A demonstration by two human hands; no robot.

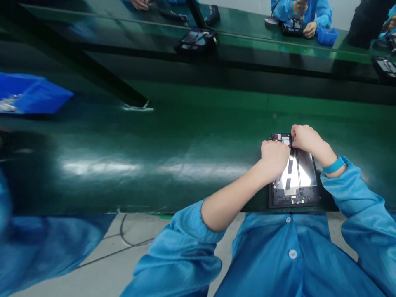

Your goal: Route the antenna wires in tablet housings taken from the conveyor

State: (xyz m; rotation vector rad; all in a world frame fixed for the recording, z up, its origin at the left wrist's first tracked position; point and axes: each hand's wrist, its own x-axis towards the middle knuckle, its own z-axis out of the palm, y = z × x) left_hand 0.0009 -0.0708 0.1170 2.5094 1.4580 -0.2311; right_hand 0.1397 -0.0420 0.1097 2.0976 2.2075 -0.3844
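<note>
An opened tablet [298, 169] lies face down at the table's front edge, its shiny metal inside and black circuit parts exposed. Over its upper left part is my left hand [275, 156], closed, with the fingertips hidden beneath it. My right hand [306, 138] is closed at the tablet's upper right corner, fingers curled down onto the dark top strip. Whatever is between the fingers of either hand is too small or hidden to make out. A small red and white component shows on the tablet's top edge, beside my left hand.
The green tabletop [185, 140] stretches left. A blue bin [34, 95] with small metal parts stands at far left, near a slanted dark post [93, 66]. Another opened device [196, 41] sits on the raised shelf. Across, a co-worker's hands [309, 29] handle another device. A blue sleeve is at left.
</note>
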